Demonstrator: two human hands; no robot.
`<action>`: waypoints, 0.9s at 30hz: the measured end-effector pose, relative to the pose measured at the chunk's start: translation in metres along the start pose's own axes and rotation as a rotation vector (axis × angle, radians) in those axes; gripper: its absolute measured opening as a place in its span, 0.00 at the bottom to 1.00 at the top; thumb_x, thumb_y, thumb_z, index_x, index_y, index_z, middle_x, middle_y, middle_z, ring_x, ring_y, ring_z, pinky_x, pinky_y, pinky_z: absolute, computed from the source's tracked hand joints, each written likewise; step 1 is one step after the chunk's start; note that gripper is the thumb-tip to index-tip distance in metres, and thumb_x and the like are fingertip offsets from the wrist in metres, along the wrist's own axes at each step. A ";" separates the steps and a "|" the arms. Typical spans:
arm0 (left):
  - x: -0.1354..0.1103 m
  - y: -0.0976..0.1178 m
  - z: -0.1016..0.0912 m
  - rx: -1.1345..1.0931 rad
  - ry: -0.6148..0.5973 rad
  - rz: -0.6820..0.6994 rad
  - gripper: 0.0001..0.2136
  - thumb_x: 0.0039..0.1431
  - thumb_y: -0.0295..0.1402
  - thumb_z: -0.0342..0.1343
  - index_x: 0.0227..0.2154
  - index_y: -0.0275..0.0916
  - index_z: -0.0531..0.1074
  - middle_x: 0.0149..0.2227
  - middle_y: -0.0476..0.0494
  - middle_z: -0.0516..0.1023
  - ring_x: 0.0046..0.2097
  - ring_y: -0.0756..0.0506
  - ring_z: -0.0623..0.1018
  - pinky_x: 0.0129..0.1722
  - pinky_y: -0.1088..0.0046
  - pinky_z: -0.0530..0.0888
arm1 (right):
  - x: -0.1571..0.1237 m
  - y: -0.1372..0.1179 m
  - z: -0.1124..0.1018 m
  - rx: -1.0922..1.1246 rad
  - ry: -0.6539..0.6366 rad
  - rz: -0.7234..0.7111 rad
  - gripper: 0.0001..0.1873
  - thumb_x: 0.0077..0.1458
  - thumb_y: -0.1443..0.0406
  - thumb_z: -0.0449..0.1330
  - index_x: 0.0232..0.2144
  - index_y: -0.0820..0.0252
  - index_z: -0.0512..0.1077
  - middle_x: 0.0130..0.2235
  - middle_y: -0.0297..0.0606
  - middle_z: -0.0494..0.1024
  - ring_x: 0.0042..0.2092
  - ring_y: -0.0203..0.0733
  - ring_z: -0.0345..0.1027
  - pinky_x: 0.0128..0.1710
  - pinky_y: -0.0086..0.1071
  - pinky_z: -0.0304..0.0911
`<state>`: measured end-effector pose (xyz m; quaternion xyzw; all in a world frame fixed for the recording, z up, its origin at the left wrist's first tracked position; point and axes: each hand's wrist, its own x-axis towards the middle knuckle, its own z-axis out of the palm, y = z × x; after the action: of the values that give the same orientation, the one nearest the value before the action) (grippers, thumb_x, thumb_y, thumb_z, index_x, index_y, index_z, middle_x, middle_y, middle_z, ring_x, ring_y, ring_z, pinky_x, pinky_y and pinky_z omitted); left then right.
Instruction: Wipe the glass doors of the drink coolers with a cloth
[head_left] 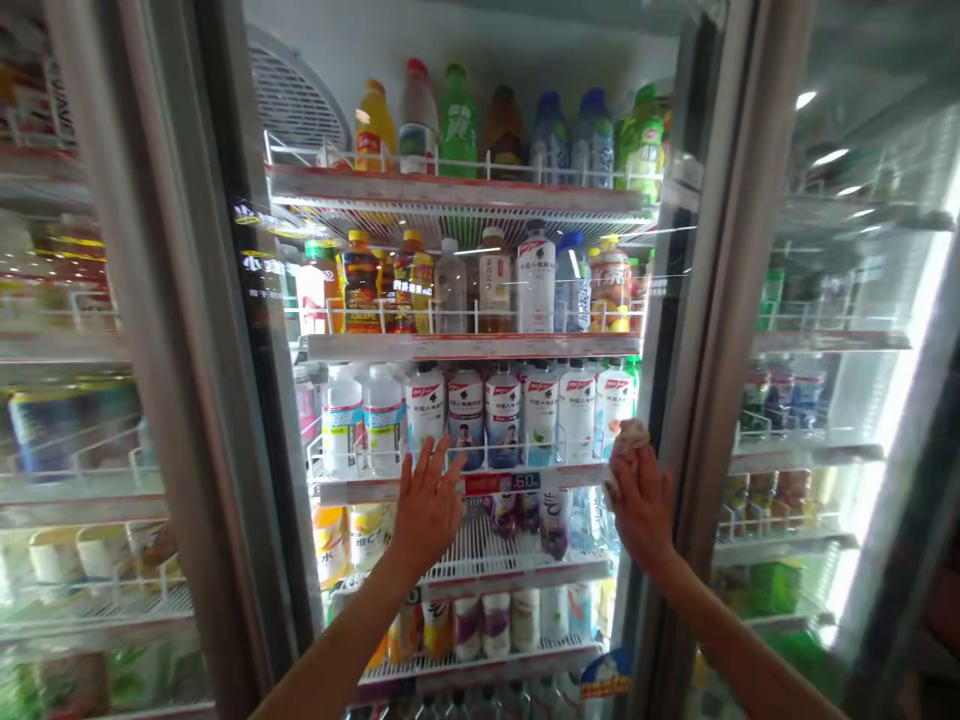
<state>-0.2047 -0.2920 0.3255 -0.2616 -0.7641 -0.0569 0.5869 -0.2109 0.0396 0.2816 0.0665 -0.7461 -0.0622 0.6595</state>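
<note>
While the right hand was closed around a crumpled cloth, pressing it to the cooler's glass door just beside the metal frame, the left hand lay flat on the pane, fingers spread, holding nothing. With the cloth at the pane's right edge at mid-height, the wiping seemed partway through, though how much glass was left could not be told. The cloth looked small, pale and bunched, mostly hidden in the fist.

shop — stocked drinks fridge
</note>
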 end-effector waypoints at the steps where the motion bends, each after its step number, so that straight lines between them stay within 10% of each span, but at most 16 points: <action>1: -0.001 0.000 0.001 -0.001 0.000 0.003 0.23 0.55 0.25 0.48 0.55 0.39 0.59 0.63 0.37 0.53 0.66 0.40 0.47 0.62 0.53 0.50 | -0.019 -0.004 -0.002 0.000 -0.041 -0.036 0.34 0.56 0.68 0.52 0.63 0.56 0.46 0.66 0.49 0.41 0.65 0.53 0.41 0.59 0.53 0.46; 4: -0.003 -0.001 0.002 -0.011 0.002 0.018 0.25 0.55 0.25 0.48 0.57 0.41 0.57 0.64 0.39 0.51 0.66 0.41 0.48 0.63 0.54 0.49 | -0.034 -0.001 -0.004 0.017 -0.077 -0.078 0.34 0.56 0.69 0.50 0.63 0.56 0.44 0.65 0.48 0.43 0.65 0.52 0.39 0.59 0.53 0.46; 10: -0.002 0.000 0.003 -0.005 0.011 -0.009 0.25 0.54 0.25 0.48 0.57 0.41 0.57 0.64 0.40 0.50 0.65 0.40 0.48 0.63 0.54 0.48 | 0.065 0.035 0.007 0.068 0.113 0.197 0.30 0.56 0.65 0.50 0.61 0.59 0.52 0.65 0.52 0.44 0.63 0.55 0.45 0.56 0.52 0.53; 19: -0.004 -0.008 0.000 0.028 0.005 0.043 0.23 0.54 0.24 0.48 0.54 0.38 0.60 0.64 0.37 0.51 0.66 0.40 0.48 0.62 0.55 0.50 | -0.003 -0.075 0.001 0.292 -0.053 -0.220 0.26 0.54 0.67 0.53 0.56 0.53 0.60 0.63 0.42 0.55 0.64 0.50 0.45 0.60 0.51 0.44; 24: -0.004 -0.032 -0.011 0.068 0.068 -0.046 0.26 0.56 0.27 0.49 0.59 0.40 0.54 0.65 0.38 0.47 0.66 0.40 0.47 0.63 0.55 0.50 | 0.078 -0.023 0.009 0.115 0.162 0.202 0.25 0.58 0.63 0.48 0.58 0.58 0.57 0.63 0.52 0.50 0.62 0.54 0.49 0.58 0.53 0.45; 27: -0.002 -0.043 -0.016 0.070 0.087 -0.057 0.28 0.57 0.28 0.49 0.61 0.42 0.50 0.66 0.40 0.44 0.66 0.40 0.47 0.62 0.54 0.50 | 0.107 -0.044 0.011 0.122 0.226 0.230 0.27 0.58 0.63 0.48 0.60 0.59 0.55 0.64 0.53 0.48 0.63 0.56 0.45 0.57 0.55 0.45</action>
<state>-0.2103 -0.3355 0.3380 -0.2162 -0.7464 -0.0583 0.6267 -0.2338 -0.0228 0.3763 0.0269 -0.6721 0.0671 0.7369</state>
